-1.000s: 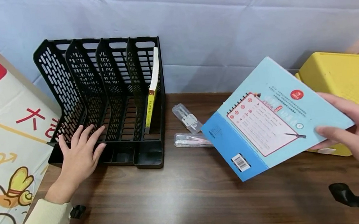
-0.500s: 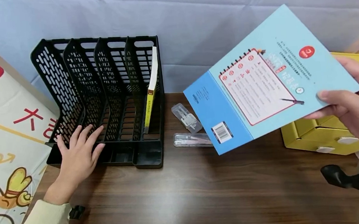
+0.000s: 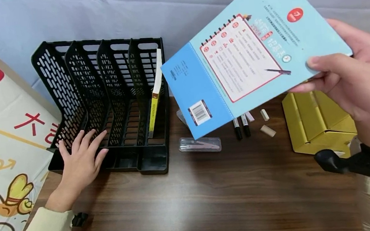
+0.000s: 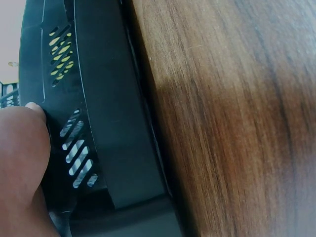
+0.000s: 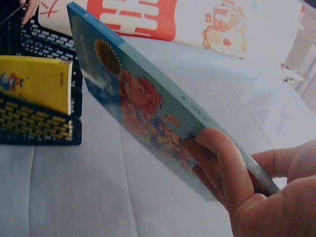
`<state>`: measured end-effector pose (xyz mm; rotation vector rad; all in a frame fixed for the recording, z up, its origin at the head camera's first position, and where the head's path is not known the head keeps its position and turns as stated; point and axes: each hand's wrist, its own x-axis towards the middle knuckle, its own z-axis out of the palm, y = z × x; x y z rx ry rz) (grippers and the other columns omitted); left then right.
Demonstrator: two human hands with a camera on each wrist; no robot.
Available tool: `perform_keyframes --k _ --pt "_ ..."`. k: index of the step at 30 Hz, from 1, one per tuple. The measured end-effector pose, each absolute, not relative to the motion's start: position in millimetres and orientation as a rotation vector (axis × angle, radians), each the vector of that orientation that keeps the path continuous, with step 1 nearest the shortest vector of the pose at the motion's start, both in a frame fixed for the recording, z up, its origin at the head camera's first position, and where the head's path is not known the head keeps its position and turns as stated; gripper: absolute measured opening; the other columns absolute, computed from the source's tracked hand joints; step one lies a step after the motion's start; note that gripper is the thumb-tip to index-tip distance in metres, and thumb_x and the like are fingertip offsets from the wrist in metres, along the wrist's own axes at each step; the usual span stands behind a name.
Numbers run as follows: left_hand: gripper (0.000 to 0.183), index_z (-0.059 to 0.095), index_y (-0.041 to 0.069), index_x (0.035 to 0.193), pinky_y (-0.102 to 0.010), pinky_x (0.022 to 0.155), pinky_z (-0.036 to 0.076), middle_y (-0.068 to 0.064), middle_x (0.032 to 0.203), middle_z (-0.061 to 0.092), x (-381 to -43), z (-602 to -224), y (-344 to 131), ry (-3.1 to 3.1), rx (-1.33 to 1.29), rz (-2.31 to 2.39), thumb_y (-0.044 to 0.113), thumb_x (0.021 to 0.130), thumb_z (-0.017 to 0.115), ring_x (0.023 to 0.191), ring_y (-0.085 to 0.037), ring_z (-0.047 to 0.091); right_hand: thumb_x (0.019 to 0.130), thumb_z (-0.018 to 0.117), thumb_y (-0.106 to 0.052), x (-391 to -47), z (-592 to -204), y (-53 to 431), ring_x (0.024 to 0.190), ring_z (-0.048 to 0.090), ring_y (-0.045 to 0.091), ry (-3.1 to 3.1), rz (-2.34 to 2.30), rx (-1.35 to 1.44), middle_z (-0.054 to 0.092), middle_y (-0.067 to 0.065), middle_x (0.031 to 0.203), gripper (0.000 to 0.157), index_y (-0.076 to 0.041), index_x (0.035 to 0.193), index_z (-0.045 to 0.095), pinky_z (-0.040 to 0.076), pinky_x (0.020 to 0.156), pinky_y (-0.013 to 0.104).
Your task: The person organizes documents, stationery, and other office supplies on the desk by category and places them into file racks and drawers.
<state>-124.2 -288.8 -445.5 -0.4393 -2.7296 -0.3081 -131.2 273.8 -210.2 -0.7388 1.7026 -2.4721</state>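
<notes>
In the head view my right hand pinches a light-blue book by its right corner, thumb on the printed back cover. The book is raised, tilted, its lower left corner near a black file rack. The right wrist view shows the book's front cover, with a cartoon figure, and my fingers under it. A yellow book leans in the rack's rightmost slot; the other slots hold nothing visible. My left hand rests on the rack's front left with fingers spread; in the left wrist view, a digit touches the black plastic.
A clear case with pink contents lies right of the rack; another is mostly hidden behind the blue book. Further right are black-capped markers and small eraser-like blocks. A yellow box stands beyond, partly behind my right arm. Pale cloth hangs behind.
My right hand has lifted the blue book and brought it leftward toward the rack, uncovering the markers and small blocks. The left hand has stayed on the rack.
</notes>
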Motion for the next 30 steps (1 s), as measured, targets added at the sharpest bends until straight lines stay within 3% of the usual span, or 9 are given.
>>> perform_keyframes --k 8,16,30 --pt "0.047 0.050 0.020 0.148 -0.080 0.108 0.000 -0.021 0.149 0.046 -122 -447 -289 -2.718 -0.435 -0.302 0.041 0.106 0.051 0.142 -0.048 0.033 0.094 0.043 0.024 -135 -185 229 0.085 0.074 0.040 1.878 -2.493 -0.611 0.060 0.037 0.125 0.051 0.011 0.143 0.047 0.060 0.065 0.046" --pt "0.047 0.051 0.020 0.148 -0.080 0.109 -0.001 -0.021 0.149 0.047 -120 -445 -285 -2.701 -0.447 -0.300 0.042 0.106 0.050 0.142 -0.048 0.034 0.093 0.046 0.023 -147 -180 200 0.091 0.074 0.041 1.746 -2.546 -0.600 0.062 0.035 0.125 0.052 0.006 0.142 0.052 0.060 0.068 0.048" --pt "0.047 0.051 0.020 0.148 -0.080 0.108 -0.001 -0.021 0.148 0.047 -121 -445 -284 -2.703 -0.439 -0.299 0.041 0.106 0.051 0.142 -0.048 0.033 0.094 0.043 0.015 -159 -182 142 0.089 0.075 0.036 1.954 -2.423 -0.446 0.063 0.029 0.123 0.049 -0.004 0.138 0.057 0.060 0.073 0.042"
